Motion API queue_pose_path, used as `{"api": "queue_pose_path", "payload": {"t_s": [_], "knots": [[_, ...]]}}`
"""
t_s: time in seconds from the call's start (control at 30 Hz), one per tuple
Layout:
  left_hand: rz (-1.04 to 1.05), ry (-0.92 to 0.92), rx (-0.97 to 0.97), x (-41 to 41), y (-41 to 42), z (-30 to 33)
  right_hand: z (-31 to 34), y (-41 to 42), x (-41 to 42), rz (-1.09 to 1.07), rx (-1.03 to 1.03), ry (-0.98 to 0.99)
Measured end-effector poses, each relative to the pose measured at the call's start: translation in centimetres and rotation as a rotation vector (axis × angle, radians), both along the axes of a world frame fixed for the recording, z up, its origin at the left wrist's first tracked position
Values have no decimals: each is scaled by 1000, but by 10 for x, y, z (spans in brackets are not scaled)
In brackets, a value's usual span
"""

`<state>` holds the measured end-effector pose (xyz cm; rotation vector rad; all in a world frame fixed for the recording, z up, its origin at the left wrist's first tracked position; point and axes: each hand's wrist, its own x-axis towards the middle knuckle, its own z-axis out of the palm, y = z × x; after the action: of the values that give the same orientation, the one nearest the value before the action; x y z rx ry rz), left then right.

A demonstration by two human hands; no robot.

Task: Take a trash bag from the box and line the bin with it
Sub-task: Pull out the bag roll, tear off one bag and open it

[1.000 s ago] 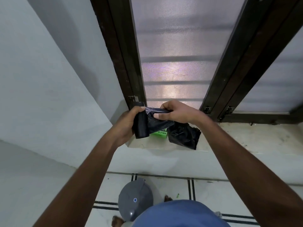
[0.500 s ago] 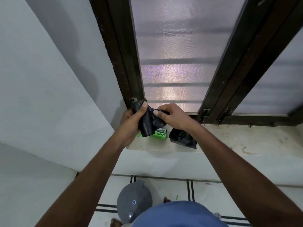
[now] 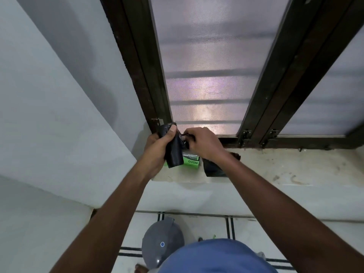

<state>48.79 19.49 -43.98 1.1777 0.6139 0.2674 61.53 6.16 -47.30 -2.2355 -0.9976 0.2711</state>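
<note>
A tall window [image 3: 204, 79] with frosted panes and a dark brown frame fills the wall ahead, grey-white walls [image 3: 49, 95] closing in on the left. Below the glass runs a pale stone sill [image 3: 285, 168], scuffed and marked on its right part. Down on the tiled floor [image 3: 208, 223], close to the wall under the sill, stands the grey bin [image 3: 162, 243] with its domed lid shut (a small blue dot shows on the lid); a blue garment [image 3: 216, 257] at the bottom of the view hides part of its right side.

Both arms reach out over the left end of the sill. The left hand [image 3: 157, 148] is wrapped around a black roll of trash bags [image 3: 172, 148], held upright just above the sill, thumb pressed on the top end of the roll. The right hand [image 3: 202, 142] is right beside it, fingers curled and pinching the loose black plastic at the upper side of the roll; the fingertips are bunched too tightly to tell more than that. Behind and below the roll, the small green box [image 3: 191, 161] lies on the sill, white lettering on its face. Just right of the box, under the right wrist, a flap of black bag [image 3: 213, 169] lies on the sill, its lower edge near the sill's front edge.
</note>
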Motion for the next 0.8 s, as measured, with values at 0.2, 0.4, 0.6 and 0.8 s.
{"api": "queue_pose_path", "payload": {"t_s": [0.2, 0.4, 0.6, 0.8], "knots": [[-59, -38, -30, -4, 4, 4, -14, -1, 11, -99, -144, -4], [-34, 133, 236, -5, 14, 0, -13, -11, 19, -58, -193, 274], [-208, 352, 328, -11, 36, 4, 8, -38, 33, 49, -191, 690], [-573, 339, 162, -9, 29, 4, 19, -22, 15, 0, 30, 701]]}}
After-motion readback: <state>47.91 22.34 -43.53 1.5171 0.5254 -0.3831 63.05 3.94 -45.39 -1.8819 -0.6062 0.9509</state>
